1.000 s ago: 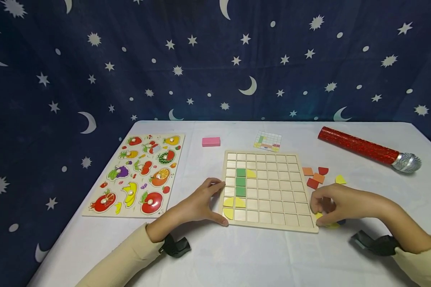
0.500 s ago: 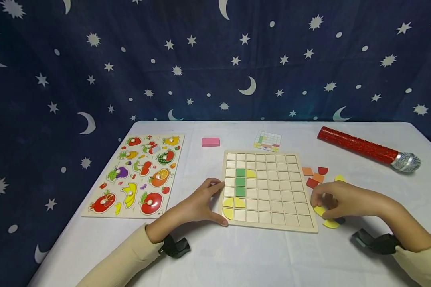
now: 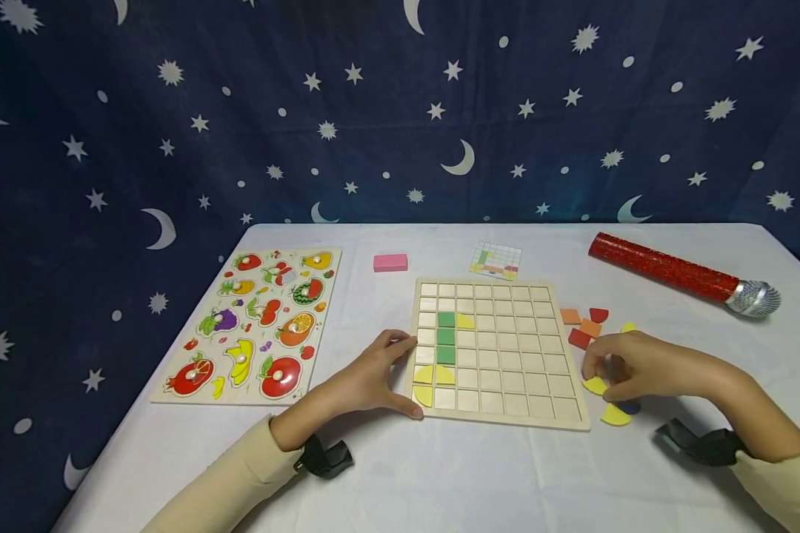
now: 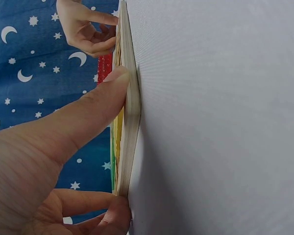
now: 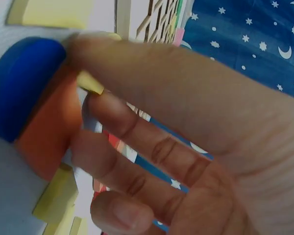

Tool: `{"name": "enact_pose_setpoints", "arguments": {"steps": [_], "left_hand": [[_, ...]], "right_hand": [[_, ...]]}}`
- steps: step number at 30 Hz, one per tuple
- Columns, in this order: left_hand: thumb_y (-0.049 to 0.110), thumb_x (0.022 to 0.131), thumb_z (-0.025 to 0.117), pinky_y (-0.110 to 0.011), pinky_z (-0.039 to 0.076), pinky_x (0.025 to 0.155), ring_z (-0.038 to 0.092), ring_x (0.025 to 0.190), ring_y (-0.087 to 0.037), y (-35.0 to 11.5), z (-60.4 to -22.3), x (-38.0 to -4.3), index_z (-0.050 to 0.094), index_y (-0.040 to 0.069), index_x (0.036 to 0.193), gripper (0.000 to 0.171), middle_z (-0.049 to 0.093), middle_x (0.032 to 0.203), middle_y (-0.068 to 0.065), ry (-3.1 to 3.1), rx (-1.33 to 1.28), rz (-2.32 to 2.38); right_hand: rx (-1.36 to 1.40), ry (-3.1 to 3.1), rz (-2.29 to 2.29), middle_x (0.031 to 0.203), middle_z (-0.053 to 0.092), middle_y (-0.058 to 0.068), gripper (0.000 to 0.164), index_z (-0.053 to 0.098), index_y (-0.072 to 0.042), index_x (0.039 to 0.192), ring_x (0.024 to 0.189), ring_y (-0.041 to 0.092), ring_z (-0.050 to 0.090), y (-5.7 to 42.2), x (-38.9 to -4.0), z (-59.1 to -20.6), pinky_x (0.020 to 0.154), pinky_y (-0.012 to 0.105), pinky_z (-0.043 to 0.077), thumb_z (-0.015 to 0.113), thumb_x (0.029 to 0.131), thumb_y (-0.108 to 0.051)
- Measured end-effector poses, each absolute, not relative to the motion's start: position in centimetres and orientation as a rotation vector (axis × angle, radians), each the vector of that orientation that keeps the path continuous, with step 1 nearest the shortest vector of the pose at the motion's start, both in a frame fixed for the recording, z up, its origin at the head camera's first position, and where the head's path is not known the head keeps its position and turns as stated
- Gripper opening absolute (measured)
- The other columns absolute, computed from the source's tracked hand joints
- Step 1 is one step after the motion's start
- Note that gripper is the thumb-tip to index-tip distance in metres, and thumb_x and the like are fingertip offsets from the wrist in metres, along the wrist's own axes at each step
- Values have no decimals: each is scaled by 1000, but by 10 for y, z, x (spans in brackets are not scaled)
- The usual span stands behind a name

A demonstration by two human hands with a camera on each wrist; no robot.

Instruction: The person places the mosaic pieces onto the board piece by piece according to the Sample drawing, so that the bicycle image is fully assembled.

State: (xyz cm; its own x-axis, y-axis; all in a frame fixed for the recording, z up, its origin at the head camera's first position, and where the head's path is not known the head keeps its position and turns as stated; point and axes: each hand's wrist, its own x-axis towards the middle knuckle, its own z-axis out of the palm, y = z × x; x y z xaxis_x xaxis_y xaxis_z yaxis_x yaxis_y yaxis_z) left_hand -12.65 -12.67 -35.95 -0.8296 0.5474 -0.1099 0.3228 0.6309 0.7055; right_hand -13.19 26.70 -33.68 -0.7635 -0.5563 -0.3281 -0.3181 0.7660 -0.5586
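Note:
A wooden grid board [image 3: 498,355] lies on the table with several green square tiles [image 3: 446,337] and yellow quarter-circle tiles [image 3: 423,396] in its cells. My left hand [image 3: 373,377] grips its near left corner, thumb at the front edge and fingers at the left side; the left wrist view shows the thumb [image 4: 95,110] along the rim. Right of the board, my right hand [image 3: 647,366] curls over loose tiles and pinches a yellow quarter-circle tile [image 3: 595,385]. Beneath that hand lie a blue rounded tile [image 5: 27,88], an orange tile [image 5: 54,125] and another yellow tile [image 3: 615,415].
Orange and red tiles [image 3: 579,338] lie beyond my right hand. A printed pattern card [image 3: 495,260] and a pink block [image 3: 390,263] stand behind the board. On the left is a fruit peg puzzle [image 3: 250,326], and a red toy microphone [image 3: 667,268] lies at the back right.
My right hand has shifted slightly right and away, its thumb drawing back, so more of the yellow and blue tiles shows. The left hand and board have stayed put.

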Motion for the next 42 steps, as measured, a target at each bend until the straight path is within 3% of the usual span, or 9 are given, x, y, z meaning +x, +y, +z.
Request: {"name": "enact_pose_setpoints", "arguments": {"steps": [4, 11, 22, 42], "left_hand": [[24, 62, 94, -43, 35, 110, 42, 129, -28, -127, -359, -126, 38, -8, 145, 105, 36, 143, -18, 2539, 700, 1014], [24, 63, 93, -44, 34, 110, 42, 129, -28, -127, -359, -126, 37, -8, 145, 105, 35, 144, -18, 2534, 704, 1007], [25, 63, 94, -43, 35, 109, 43, 128, -27, -127, -360, -126, 38, -8, 145, 105, 36, 143, -18, 2537, 707, 1016], [25, 62, 94, -44, 36, 108, 44, 126, -27, -127, -358, -126, 39, -9, 144, 104, 37, 142, -19, 2556, 741, 1001]], "right_hand": [[-672, 2481, -675, 87, 58, -6, 28, 68, -12, 96, 68, 7, 48, 268, -132, -336, 58, 22, 47, 83, 73, -12], [-664, 2494, -679, 78, 56, -7, 26, 68, -12, 95, 64, 6, 48, 265, -132, -337, 55, 23, 47, 83, 75, -16], [-639, 2527, -677, 79, 57, -7, 23, 67, -12, 95, 62, 7, 50, 262, -132, -334, 52, 23, 48, 81, 77, -15], [-901, 2409, -809, 77, 53, -8, 23, 67, -18, 95, 63, 4, 48, 238, -135, -329, 56, 22, 43, 82, 77, -17]]}}
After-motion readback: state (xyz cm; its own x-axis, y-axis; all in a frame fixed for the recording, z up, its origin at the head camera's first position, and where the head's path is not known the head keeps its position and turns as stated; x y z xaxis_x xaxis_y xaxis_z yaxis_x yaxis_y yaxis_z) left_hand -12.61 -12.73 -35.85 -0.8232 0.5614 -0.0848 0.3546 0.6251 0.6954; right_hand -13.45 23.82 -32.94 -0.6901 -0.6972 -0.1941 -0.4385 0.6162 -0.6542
